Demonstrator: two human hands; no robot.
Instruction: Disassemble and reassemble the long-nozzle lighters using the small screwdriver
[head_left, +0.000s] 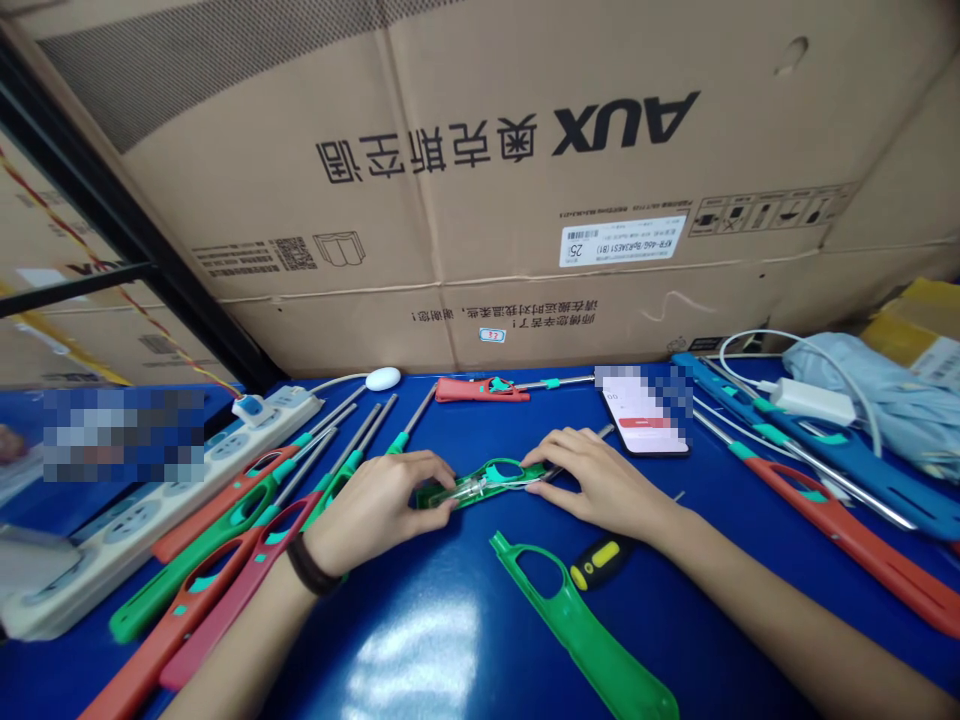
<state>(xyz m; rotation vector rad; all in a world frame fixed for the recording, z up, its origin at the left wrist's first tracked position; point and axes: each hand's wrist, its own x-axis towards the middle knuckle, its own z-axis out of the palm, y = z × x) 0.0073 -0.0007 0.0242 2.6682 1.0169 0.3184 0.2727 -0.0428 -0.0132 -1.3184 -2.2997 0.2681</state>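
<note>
Between my two hands lies a green long-necked lighter (487, 480) with its casing opened, so the clear tank and teal trigger show. My left hand (382, 505) pinches its handle end with thumb and fingers. At the neck end, my right hand (592, 480) grips the green body near the metal tube. A loose green casing half (577, 630) rests on the blue table below my right hand. Beside it is a black and yellow screwdriver (600, 562), its shaft partly hidden under my right wrist.
Several red and green lighters (217, 575) lie at left beside a white power strip (225, 455). A red lighter (480, 390) and a phone (641, 415) are at the back. Blue lighters (847, 460) and an orange lighter (847, 530) lie right. A cardboard box (465, 240) stands behind.
</note>
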